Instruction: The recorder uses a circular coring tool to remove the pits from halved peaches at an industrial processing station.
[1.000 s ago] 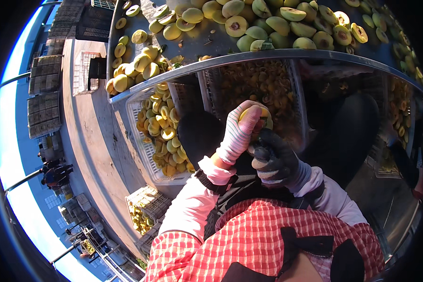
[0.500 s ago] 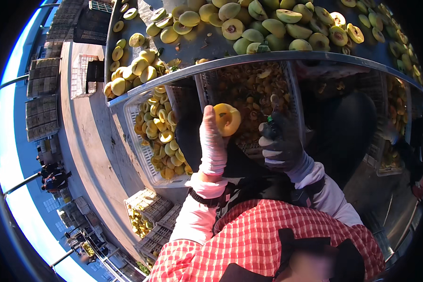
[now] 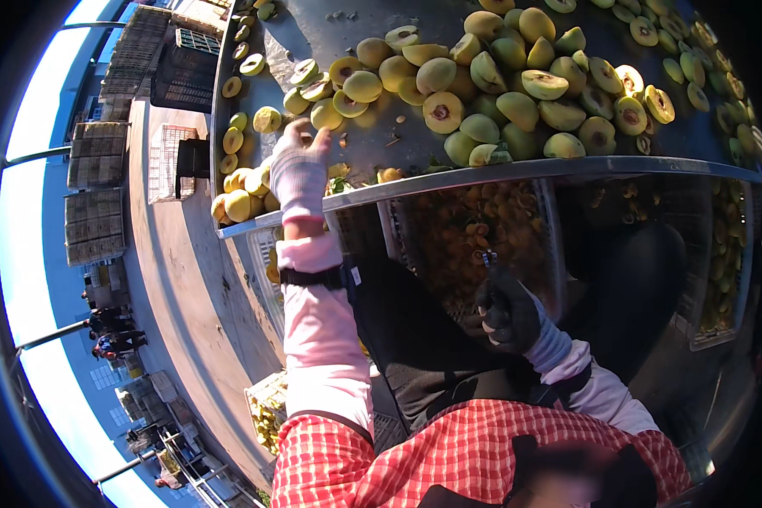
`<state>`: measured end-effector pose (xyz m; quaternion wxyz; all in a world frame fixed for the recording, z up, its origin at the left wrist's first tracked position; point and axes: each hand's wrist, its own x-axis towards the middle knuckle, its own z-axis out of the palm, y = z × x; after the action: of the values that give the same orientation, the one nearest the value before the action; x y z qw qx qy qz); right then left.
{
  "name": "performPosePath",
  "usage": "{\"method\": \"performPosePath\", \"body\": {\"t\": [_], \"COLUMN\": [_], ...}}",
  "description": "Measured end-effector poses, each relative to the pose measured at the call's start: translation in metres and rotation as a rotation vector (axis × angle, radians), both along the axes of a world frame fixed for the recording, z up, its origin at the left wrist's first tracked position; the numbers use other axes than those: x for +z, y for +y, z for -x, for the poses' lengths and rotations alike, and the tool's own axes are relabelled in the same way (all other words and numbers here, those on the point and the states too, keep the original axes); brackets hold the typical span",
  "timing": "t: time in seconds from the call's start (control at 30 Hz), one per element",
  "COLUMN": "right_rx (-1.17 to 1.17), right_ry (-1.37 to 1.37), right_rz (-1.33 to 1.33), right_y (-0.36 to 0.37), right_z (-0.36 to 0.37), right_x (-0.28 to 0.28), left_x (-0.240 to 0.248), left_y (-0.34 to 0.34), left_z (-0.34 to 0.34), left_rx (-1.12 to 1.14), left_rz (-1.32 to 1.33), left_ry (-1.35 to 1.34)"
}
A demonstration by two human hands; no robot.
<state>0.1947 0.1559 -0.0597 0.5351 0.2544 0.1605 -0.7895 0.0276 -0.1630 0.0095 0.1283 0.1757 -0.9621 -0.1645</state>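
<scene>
while the right hand (image 3: 510, 317) grips a metal-tipped tool (image 3: 488, 257), the left hand (image 3: 300, 165) is half-spread beside fruit (image 3: 327, 113).

My left hand (image 3: 300, 159)'s in a pale glove (image 3: 299, 186) with thin greyish stripes, my right hand (image 3: 510, 315)'s in a dark grey, nearly black one with a lighter striped cuff (image 3: 552, 343). Sleeves (image 3: 326, 339) are pale pink, wristband (image 3: 311, 278) black, and my top (image 3: 466, 432) is red and white check, pretty loud tbh. Far side, the table (image 3: 347, 51) is blue-grey, the fruit halves (image 3: 443, 113) yellow-green, some with brown middles. Far left there's a black crate (image 3: 186, 76), plus a whitish crate (image 3: 165, 165) a bit nearer.
</scene>
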Motion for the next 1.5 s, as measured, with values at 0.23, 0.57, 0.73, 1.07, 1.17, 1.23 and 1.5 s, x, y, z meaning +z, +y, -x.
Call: {"method": "performPosePath", "body": {"t": [0.23,0.57,0.73,1.07,1.17,1.23,1.5], "right_rx": [-0.095,-0.091,-0.276,-0.076,-0.192,-0.258,-0.197], "right_ry": [0.019,0.647,1.490,1.346,1.438,1.496,1.346], "right_rz": [-0.198,-0.303,-0.771,-0.772,-0.791,-0.804,-0.673], "right_y": [0.005,-0.014,-0.014,0.003,0.000,-0.003,0.008], "right_z": [0.010,0.025,0.008,0.000,-0.006,-0.012,-0.017], "right_x": [0.005,0.047,0.043,0.057,0.056,0.049,0.049], "left_x": [-0.042,0.005,-0.003,-0.001,0.001,0.002,0.006], "left_y": [-0.027,0.137,0.163,0.188,0.189,0.196,0.198], "left_z": [0.060,-0.121,-0.148,-0.163,-0.166,-0.169,-0.177], "left_rx": [-0.067,-0.139,-0.080,-0.118,-0.143,-0.136,-0.129], "left_rz": [0.031,-1.651,-1.667,-1.282,-1.142,-1.118,-1.184], "left_ry": [-0.336,-0.230,-0.034,0.152,0.215,0.232,0.166]}}
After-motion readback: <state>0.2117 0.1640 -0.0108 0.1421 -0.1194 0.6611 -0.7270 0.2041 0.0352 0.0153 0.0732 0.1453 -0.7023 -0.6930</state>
